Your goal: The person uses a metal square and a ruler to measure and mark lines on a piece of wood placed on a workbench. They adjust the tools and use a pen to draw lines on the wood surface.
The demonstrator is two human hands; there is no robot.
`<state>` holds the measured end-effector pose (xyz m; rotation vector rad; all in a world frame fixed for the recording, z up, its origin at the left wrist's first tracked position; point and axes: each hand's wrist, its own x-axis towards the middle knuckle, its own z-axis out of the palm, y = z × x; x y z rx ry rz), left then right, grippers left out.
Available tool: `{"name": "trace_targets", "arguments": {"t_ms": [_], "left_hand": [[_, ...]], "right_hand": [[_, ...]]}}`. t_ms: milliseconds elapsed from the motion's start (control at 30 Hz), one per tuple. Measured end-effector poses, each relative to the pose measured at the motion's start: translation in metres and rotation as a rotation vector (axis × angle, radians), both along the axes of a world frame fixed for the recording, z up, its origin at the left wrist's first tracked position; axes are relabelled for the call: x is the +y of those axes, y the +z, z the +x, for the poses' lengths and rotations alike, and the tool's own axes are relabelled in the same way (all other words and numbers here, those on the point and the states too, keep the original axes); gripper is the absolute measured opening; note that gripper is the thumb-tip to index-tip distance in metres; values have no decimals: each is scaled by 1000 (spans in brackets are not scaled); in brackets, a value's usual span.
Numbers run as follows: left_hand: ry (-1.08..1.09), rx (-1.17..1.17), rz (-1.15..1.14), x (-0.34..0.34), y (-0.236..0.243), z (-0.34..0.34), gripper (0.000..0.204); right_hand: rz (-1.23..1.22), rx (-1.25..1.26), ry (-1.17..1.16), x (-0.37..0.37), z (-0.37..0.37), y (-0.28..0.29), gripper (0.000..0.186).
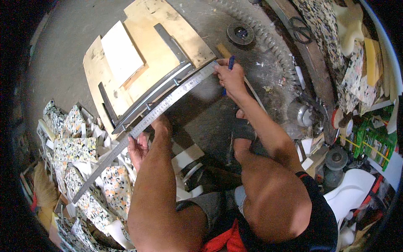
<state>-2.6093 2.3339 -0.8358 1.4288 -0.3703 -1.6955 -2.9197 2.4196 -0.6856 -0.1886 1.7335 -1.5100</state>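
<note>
A long steel ruler [172, 99] lies diagonally along the near edge of a low wooden board assembly [155, 67], which carries dark metal angles and rails and a white panel [119, 50]. My left hand [137, 149] grips the ruler from below, left of my knee, its fingers partly curled. My right hand [231, 77] pinches the ruler's upper right end and also holds a blue pen [231, 63], near the board's right corner.
Speckled foam scraps [75, 147] are heaped on the left, beside a straw broom [45, 189]. A round metal disc [240, 33] lies beyond the board. On the right are a steel beam [312, 63], scissors [301, 33], foam offcuts and assorted containers. My legs frame the lower middle.
</note>
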Motion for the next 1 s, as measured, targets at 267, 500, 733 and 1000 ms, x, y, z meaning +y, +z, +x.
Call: {"name": "trace_targets", "arguments": {"t_ms": [267, 500, 733, 1000], "left_hand": [[-121, -230, -52, 1, 29, -12, 46], [-133, -225, -113, -5, 42, -20, 46], [-163, -283, -11, -4, 61, -27, 42], [-251, -389, -108, -5, 59, -26, 37]], "right_hand": [[47, 175, 33, -4, -5, -1, 25], [54, 214, 16, -4, -5, -13, 24], [-49, 234, -47, -10, -2, -36, 26], [80, 146, 11, -8, -5, -10, 21]]}}
